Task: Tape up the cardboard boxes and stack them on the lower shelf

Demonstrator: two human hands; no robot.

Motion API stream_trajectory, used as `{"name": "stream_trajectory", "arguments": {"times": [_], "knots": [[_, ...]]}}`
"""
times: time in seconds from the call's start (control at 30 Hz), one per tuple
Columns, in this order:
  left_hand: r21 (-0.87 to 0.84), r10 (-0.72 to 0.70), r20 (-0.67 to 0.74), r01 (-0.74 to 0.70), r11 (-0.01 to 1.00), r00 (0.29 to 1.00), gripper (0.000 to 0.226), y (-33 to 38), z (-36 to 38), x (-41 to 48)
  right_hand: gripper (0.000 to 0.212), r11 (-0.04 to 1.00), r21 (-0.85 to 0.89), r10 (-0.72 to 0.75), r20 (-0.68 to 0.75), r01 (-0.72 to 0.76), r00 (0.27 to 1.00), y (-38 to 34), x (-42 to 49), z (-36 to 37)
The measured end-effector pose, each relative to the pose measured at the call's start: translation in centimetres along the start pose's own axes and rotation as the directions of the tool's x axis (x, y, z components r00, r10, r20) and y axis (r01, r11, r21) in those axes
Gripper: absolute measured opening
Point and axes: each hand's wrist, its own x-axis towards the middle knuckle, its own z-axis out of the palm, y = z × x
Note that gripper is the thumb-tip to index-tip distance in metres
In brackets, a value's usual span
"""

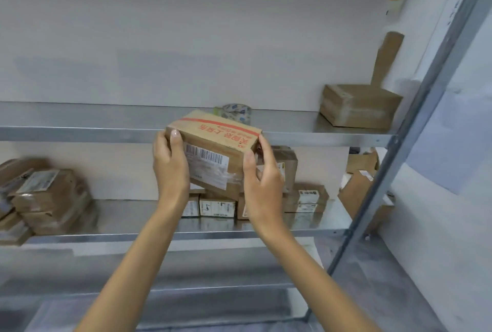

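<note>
Both grips, left hand [170, 164] and right hand [262, 180], pinch the cardboard box [213, 150] by its short ends, long axis left-right, lower shelf [127, 214] below and beyond.

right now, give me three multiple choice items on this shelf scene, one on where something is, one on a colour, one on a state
1. Where is the roll of tape?
A. on the upper shelf behind the held box
B. on the floor
C. in the left hand

2. What colour is the stripe on the held box?
A. blue
B. red
C. black

3. How is the held box carried?
A. resting flat on the lower shelf
B. pinched by one hand only
C. gripped by both hands, off any shelf

Answers:
1 A, the roll of tape sits on the upper shelf just behind the held box.
2 B, a red stripe and red print run along its top.
3 C, the left hand and right hand clasp its two ends in front of the lower shelf.
</note>
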Motion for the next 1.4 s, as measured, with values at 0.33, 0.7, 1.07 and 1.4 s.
{"name": "stream_trajectory", "arguments": {"times": [0.33,0.7,1.07,1.4], "knots": [[0.131,-0.130,0.276,0.097,0.987,0.952,0.028,-5.8,9.2,-8.4,0.061,0.979,-0.005,0.200,-0.155,-0.203,0.967,8.5,0.0,-11.7],[0.201,-0.357,0.568,0.296,0.934,0.741,0.039,-11.5,21.9,-10.9,0.047,0.850,0.222,0.517,-0.179,-0.478,0.837,19.3,6.3,-23.6],[0.300,-0.599,0.426,0.518,0.801,0.679,0.053,-17.1,30.3,-11.7,0.041,0.803,-0.064,0.587,-0.087,-0.592,0.805,28.2,13.6,-24.9],[0.178,-0.651,0.244,0.626,0.759,0.719,0.050,-20.2,33.2,-10.2,0.027,0.810,-0.031,0.586,0.059,-0.586,0.808,32.5,17.3,-23.7]]}}
